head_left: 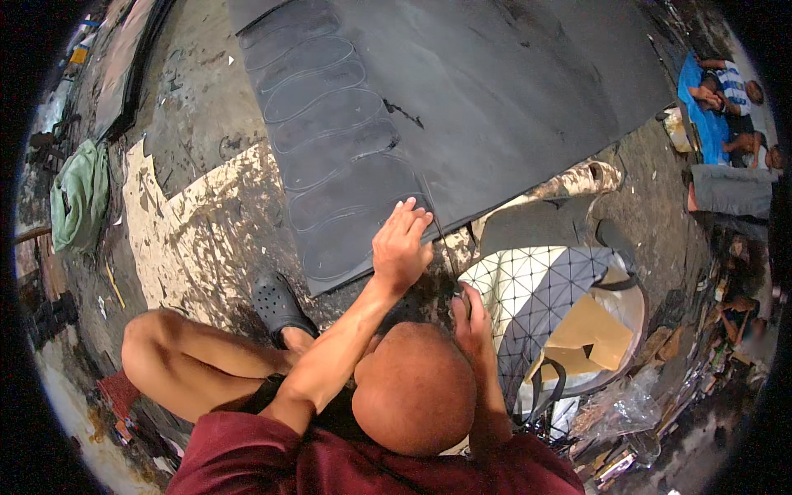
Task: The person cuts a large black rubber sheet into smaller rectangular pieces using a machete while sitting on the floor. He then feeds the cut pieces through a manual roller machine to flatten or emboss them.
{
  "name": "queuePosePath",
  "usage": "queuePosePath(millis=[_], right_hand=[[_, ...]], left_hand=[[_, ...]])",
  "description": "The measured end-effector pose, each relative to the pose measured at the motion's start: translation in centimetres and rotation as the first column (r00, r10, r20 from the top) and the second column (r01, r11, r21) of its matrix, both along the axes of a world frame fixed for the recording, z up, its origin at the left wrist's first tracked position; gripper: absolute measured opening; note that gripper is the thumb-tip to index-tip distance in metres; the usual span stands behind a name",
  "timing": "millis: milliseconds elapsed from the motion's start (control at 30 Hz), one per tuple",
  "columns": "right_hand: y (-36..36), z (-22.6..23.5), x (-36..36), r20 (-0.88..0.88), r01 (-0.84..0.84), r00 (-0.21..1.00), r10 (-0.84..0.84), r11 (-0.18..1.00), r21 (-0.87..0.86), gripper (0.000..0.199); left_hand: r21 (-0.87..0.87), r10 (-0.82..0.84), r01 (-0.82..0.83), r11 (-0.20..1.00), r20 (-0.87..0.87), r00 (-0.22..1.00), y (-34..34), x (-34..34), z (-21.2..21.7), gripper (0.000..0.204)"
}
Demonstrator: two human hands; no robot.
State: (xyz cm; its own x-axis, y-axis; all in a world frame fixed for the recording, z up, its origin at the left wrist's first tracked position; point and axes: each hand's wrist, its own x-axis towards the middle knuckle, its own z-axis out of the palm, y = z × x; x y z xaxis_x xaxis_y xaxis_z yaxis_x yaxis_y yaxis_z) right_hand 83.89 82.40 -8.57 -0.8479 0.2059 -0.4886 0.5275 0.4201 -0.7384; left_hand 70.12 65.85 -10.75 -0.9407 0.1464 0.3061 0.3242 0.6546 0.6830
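A large dark grey rubber-like sheet (495,91) lies on the ground in front of me. Along its left side runs a row of outlined shoe-sole shapes (318,95). My left hand (402,247) presses on the sheet near its front edge, fingers stretched out close together beside the nearest outlines. To the right and nearer to me, my right hand (472,318) is closed round the lower end of a long thin dark blade (445,252). That blade slants up to the sheet's edge, just right of my left fingertips. Its handle is hidden in my fingers.
A white and grey triangle-patterned bag (528,289) holding brown cardboard (590,330) stands beside my right hand. Pale worn sheeting (198,214) lies at left, near a green cloth (80,198). Clear plastic (627,412) lies at lower right. People sit on a blue sheet (697,107) at far right.
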Motion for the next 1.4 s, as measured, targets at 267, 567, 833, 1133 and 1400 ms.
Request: queuePosePath(millis=[267,567,833,1133,1400], right_hand=[[2.1,1.7,0.1,0.158,-0.156,0.978,0.138,0.982,0.111,0.041],[-1.5,-0.8,-7.8,0.031,-0.249,0.968,0.250,0.929,0.272,0.029],[-4.3,-8.9,-14.8,-0.439,-0.147,0.876,0.200,0.977,0.152,0.047],[-8.9,-9.9,-22.7,-0.535,-0.098,0.838,0.108,0.994,0.048,0.050],[-13.0,-11.1,-31.8,-0.544,-0.204,0.816,0.196,0.978,0.046,0.052]], left_hand=[[0.000,0.008,-0.008,1.000,0.023,1.000,0.0,-0.5,0.2,0.039],[0.059,0.029,-0.034,0.998,0.083,0.996,0.0,-0.7,1.1,0.036],[0.284,0.093,-0.121,0.951,0.110,0.990,-0.3,-2.2,3.1,0.031],[0.411,0.093,-0.169,0.896,0.200,0.975,-3.6,-3.6,8.0,0.026],[0.418,0.123,-0.178,0.891,0.156,0.980,-8.6,-5.2,13.6,0.030]])
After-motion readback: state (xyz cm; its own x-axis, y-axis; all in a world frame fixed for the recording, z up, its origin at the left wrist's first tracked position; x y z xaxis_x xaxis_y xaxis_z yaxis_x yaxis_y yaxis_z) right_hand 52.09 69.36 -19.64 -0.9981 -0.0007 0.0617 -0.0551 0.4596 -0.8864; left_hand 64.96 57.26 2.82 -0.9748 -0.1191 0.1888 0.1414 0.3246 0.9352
